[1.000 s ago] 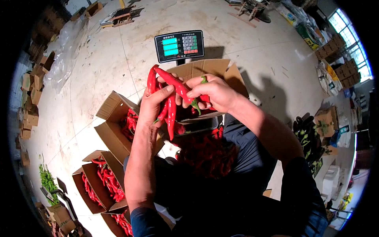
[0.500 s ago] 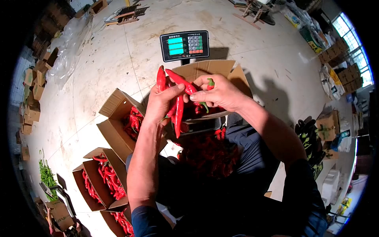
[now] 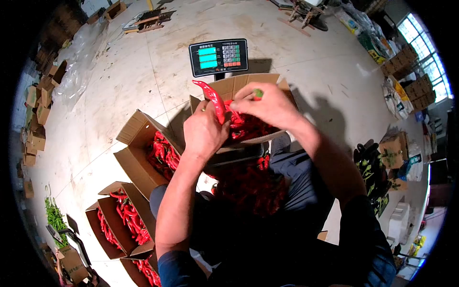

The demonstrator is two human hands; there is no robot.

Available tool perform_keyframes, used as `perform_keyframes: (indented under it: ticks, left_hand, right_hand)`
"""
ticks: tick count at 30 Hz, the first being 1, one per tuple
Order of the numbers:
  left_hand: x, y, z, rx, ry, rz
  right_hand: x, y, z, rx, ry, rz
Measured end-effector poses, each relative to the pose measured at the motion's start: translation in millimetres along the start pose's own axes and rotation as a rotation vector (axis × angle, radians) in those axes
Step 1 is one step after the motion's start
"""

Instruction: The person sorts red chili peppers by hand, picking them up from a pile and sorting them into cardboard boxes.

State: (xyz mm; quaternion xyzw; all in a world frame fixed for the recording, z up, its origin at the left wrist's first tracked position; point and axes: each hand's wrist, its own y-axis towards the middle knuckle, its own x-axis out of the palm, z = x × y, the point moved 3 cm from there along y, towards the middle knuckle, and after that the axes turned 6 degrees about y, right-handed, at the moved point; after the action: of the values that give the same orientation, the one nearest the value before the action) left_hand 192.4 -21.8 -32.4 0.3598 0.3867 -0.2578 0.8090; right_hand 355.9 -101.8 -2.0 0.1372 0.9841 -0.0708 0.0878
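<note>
Over a cardboard box (image 3: 233, 85) of red chili peppers (image 3: 258, 126), both of my hands are close together. My left hand (image 3: 204, 134) is closed, back upward, and a long glossy red chili pepper (image 3: 213, 98) sticks up out of it. How many more it holds is hidden. Just to its right, my right hand (image 3: 272, 106) is closed too, with a green pepper stem (image 3: 258, 93) poking out between its fingers. The rest of that pepper is mostly covered by the hand.
A scale display (image 3: 218, 57) stands behind the box. At the left are further open boxes (image 3: 136, 155) of red peppers, with more loose peppers (image 3: 248, 186) below my hands. Dark eggplants (image 3: 370, 167) lie at the right; green peppers (image 3: 56, 217) are at far left.
My left hand has turned back-up and dropped lower toward the box; the several peppers that fanned out of it are now mostly out of sight. My right hand has shifted slightly right.
</note>
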Motion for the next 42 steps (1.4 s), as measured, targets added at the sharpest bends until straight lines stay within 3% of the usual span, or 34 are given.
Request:
perform_keyframes:
  ticks: [1, 2, 5, 7, 10, 12, 14, 19, 25, 31, 35, 38, 41, 42]
  left_hand:
    - [0.2, -0.3, 5.5, -0.008, 0.056, -0.026]
    - [-0.1, -1.4, 10.4, -0.014, 0.051, -0.054]
    - [1.2, -1.8, 19.8, -0.026, 0.065, -0.065]
    - [2.6, 3.2, 12.3, -0.175, -0.165, -0.237]
    - [1.2, 7.1, -0.5, -0.335, -0.497, -0.389]
    - [5.7, 7.8, -10.5, -0.394, -0.693, -0.463]
    - [-1.8, 8.5, -4.2, -0.472, -0.999, -0.468]
    - [8.6, 4.1, -8.5, -0.569, -1.422, -0.545]
    - [14.1, 2.9, -2.0, -0.546, -1.521, -0.588]
    - [16.7, 4.8, -9.5, -0.574, -1.538, -0.428]
    - [7.7, 9.7, -13.1, -0.525, -1.216, -0.380]
    - [12.1, 9.6, -19.2, -0.464, -1.147, -0.352]
    - [-6.0, 14.6, -33.8, -0.573, -1.138, -0.183]
    - [-9.4, 15.6, -34.7, -0.563, -1.321, -0.085]
  right_hand:
    - [7.5, 2.6, 5.5, -0.066, -0.159, 0.013]
    - [16.8, 2.6, 8.7, -0.052, 0.007, -0.049]
    - [18.3, 1.5, -4.4, 0.047, -0.092, -0.070]
    - [14.6, 7.7, 6.7, 0.117, 0.031, -0.119]
    - [8.6, 8.4, 11.4, -0.055, 0.189, -0.087]
    - [3.1, 7.6, 11.0, -0.051, 0.258, -0.083]
    - [-5.2, 5.4, 4.4, -0.033, 0.292, -0.124]
    - [-9.2, 6.0, -0.4, -0.095, 0.353, -0.065]
    - [-1.2, 3.4, -0.9, -0.094, 0.445, -0.093]
    - [-11.4, 7.4, 7.4, -0.003, 0.514, -0.095]
    - [-18.9, 13.2, 12.1, 0.080, 0.772, -0.020]
    - [-22.1, 21.7, 21.2, 0.080, 0.809, 0.057]
    - [-26.6, 18.6, 13.4, 0.059, 0.812, 0.157]
    - [-29.5, 19.0, 15.0, 0.045, 0.806, 0.179]
